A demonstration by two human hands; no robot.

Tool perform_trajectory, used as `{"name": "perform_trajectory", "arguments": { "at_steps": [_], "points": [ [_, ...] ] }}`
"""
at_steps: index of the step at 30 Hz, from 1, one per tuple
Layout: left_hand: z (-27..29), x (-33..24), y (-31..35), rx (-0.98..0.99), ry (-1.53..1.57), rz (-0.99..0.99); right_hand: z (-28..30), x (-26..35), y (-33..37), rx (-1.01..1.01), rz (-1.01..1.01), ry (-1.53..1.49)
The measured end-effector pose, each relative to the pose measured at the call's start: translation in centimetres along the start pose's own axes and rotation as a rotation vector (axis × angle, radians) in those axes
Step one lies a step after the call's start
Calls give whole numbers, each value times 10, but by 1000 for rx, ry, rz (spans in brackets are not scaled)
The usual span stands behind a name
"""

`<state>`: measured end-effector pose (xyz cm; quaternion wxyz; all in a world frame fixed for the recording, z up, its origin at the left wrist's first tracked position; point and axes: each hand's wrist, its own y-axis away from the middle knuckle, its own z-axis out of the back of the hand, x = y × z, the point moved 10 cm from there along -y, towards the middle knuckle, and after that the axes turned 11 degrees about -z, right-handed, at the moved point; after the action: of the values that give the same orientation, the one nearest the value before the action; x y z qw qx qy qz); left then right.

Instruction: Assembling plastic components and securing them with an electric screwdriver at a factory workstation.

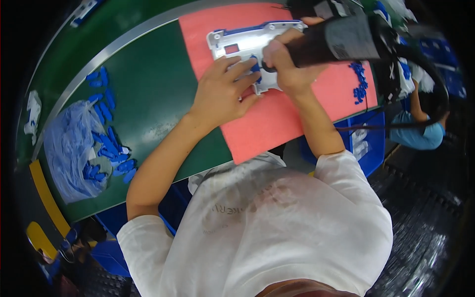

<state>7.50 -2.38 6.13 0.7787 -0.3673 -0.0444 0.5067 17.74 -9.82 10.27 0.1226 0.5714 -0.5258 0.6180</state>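
Note:
A white plastic housing (247, 37) with a blue edge strip lies on the pink mat, its hollow side up. My left hand (220, 91) rests over its near left part, fingers bent, with the fingertips pressing on a small blue plastic piece (256, 69) inside. The left thumb is beside the housing's near edge. My right hand (292, 64) is wrapped round a black cylindrical tool (331, 43) with a cable, which looks like an electric screwdriver. The tool lies tilted, its narrow end by the blue piece. Its tip and some right fingers are hidden.
The pink mat (267, 123) covers part of the green table (153, 84). Left are loose blue parts (106, 106) and a clear bag (69, 143) of more. Small blue pieces (360, 81) lie at right. A blue bin (376, 143) and another person (418, 131) are beyond.

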Motion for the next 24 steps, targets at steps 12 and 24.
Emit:
{"name": "perform_trajectory", "arguments": {
  "at_steps": [12, 24],
  "points": [
    [7, -2, -3, -22, -2, -16, 152, 124, -40, -410, 361, 233],
    [9, 4, 3, -17, -4, 26, 129, 92, -41, -353, 187, 372]
  ]
}}
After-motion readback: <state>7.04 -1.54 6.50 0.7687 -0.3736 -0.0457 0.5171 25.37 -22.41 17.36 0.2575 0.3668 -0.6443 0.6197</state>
